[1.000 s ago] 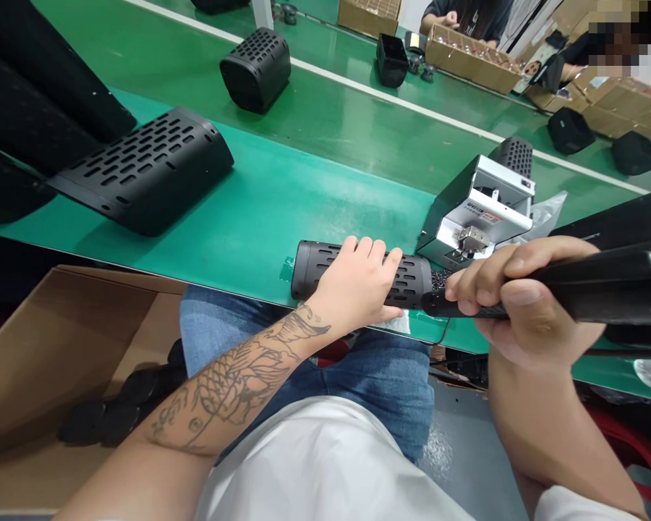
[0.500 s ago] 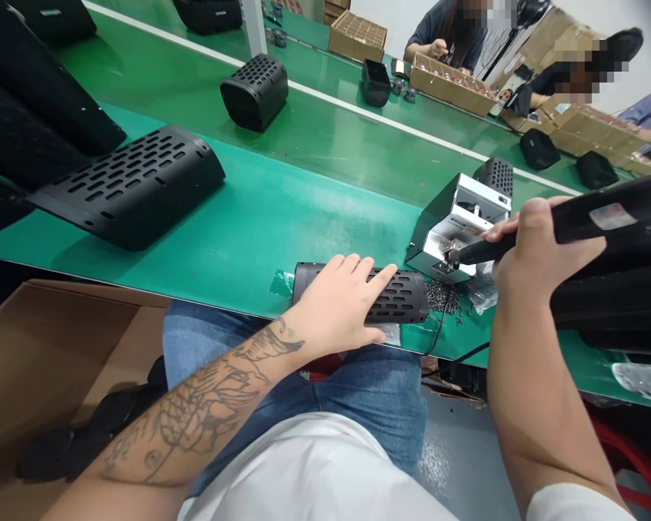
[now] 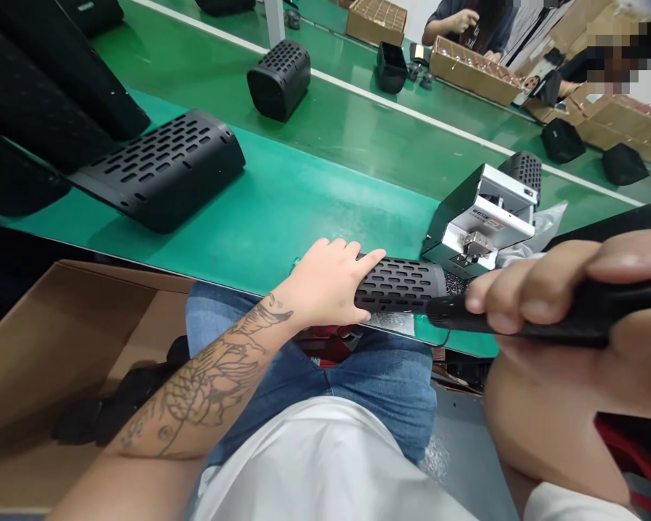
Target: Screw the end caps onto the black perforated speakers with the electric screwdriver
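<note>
Screwdriver (image 3: 466,318) came back from screw feeder (image 3: 480,224) to perforated tube (image 3: 401,284), right hand (image 3: 564,304) clenched round the tool, ready to drive; left hand (image 3: 325,286) cupped over, gripping the tube.

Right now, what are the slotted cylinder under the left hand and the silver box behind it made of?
The slotted cylinder: matte black, probably painted sheet metal, possibly plastic; even punched slots, no gloss. The silver box: looks like bare metal; flat folded panels, dull grey sheen.

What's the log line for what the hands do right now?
left hand: flat on slotted cylinder, table edge | right hand: gripping screwdriver | tip: at cylinder's end | behind: grey machine
</note>
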Demonstrator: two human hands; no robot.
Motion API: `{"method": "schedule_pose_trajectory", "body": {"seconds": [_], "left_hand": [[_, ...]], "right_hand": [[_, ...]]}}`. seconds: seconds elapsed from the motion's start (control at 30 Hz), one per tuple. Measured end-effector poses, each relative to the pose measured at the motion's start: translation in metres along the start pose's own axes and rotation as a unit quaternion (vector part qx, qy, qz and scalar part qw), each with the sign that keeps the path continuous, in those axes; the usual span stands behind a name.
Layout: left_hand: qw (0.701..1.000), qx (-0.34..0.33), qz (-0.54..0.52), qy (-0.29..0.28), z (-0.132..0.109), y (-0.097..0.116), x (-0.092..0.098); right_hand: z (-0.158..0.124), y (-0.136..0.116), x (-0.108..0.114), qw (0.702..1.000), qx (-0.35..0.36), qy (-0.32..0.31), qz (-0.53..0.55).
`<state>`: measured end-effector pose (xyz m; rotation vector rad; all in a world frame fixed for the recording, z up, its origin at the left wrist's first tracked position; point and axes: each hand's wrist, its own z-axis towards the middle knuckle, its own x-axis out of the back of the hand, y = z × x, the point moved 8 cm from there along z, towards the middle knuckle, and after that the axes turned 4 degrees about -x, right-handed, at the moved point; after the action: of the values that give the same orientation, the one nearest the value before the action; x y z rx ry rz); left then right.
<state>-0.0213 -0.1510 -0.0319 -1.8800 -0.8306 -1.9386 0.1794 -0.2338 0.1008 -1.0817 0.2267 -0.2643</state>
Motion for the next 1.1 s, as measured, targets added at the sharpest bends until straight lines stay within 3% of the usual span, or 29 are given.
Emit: {"method": "schedule_pose_trajectory", "body": {"seconds": [0.1,0.2,0.4,0.73,1.1], "left_hand": [[1.000,0.000,-0.001,0.006,-0.001,0.000,0.001],[1.000,0.000,-0.002,0.015,-0.001,0.001,0.002],[0.999,-0.001,-0.009,0.033,-0.001,0.001,0.002],[1.000,-0.002,-0.014,0.028,-0.002,0.003,0.003],[1.000,0.000,-0.011,0.029,-0.002,0.003,0.002]], "right_hand": [[-0.008,0.004,-0.044,0.993,0.032,-0.080,0.081],[-0.006,0.016,-0.058,0.989,0.055,-0.083,0.105],[-0.007,0.034,-0.065,0.989,0.044,-0.094,0.100],[-0.007,0.039,-0.072,0.981,0.034,-0.155,0.112],[-0.006,0.039,-0.072,0.985,0.021,-0.153,0.079]]}}
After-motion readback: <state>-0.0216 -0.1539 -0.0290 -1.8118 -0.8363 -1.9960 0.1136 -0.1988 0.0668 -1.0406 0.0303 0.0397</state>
